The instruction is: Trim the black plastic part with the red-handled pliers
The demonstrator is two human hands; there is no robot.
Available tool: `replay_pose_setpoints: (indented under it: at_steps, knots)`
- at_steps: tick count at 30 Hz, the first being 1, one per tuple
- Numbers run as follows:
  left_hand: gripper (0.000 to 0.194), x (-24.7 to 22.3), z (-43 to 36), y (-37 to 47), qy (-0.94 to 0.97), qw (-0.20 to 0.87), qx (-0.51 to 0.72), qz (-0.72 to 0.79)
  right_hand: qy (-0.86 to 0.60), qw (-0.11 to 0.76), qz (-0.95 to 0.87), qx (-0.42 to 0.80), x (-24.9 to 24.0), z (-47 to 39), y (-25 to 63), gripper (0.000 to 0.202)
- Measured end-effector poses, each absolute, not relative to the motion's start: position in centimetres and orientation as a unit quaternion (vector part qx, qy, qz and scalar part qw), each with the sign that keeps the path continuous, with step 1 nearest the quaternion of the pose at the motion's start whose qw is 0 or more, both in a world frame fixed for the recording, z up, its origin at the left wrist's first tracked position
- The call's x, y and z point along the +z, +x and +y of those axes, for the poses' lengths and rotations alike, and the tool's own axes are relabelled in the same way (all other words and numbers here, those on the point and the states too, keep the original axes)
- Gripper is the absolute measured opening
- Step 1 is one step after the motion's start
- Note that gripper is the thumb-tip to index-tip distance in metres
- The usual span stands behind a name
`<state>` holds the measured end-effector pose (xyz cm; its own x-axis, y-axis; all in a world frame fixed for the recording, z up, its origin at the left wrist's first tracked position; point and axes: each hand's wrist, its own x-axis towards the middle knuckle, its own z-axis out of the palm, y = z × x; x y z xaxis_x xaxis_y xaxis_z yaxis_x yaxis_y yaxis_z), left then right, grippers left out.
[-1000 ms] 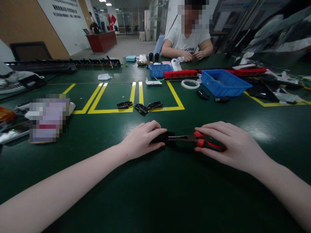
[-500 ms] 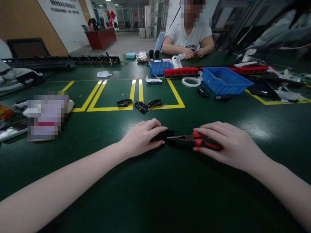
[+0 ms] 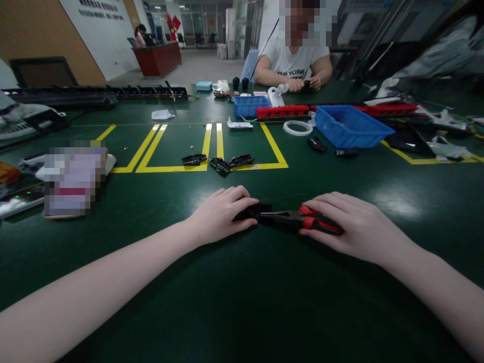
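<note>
In the head view, my left hand [image 3: 227,212] grips a small black plastic part [image 3: 263,207] on the green table, and the fingers cover most of it. My right hand [image 3: 351,222] is closed around the red and black handles of needle-nose pliers [image 3: 285,216]. The jaws point left and their tip meets the black part; whether they clamp it or only touch it, I cannot tell. Farther off, several similar black parts [image 3: 220,165] lie by the yellow tape lines.
A blue bin [image 3: 351,132] stands back right, beside a white ring [image 3: 298,128] like a tape roll. Behind are a smaller blue bin [image 3: 251,106] and a long red strip [image 3: 283,111]. A blurred-out packet [image 3: 75,181] lies left. Opposite sits a person in a white shirt [image 3: 293,60].
My hands and the pliers stay almost in place, with the right hand shifted very slightly. The person opposite now has a dark object in their hands.
</note>
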<state>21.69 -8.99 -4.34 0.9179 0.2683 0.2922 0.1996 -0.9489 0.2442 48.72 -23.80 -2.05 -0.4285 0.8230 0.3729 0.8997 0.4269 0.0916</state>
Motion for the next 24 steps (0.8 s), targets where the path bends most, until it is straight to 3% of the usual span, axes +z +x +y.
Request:
replay_pose_setpoints:
  at_steps: [24]
  knots:
    - [0.039,-4.31,-9.05,21.83,0.972,0.121,0.147,0.138,-0.531,0.137,-0.829,-0.112,-1.61,-23.56,48.64,0.024]
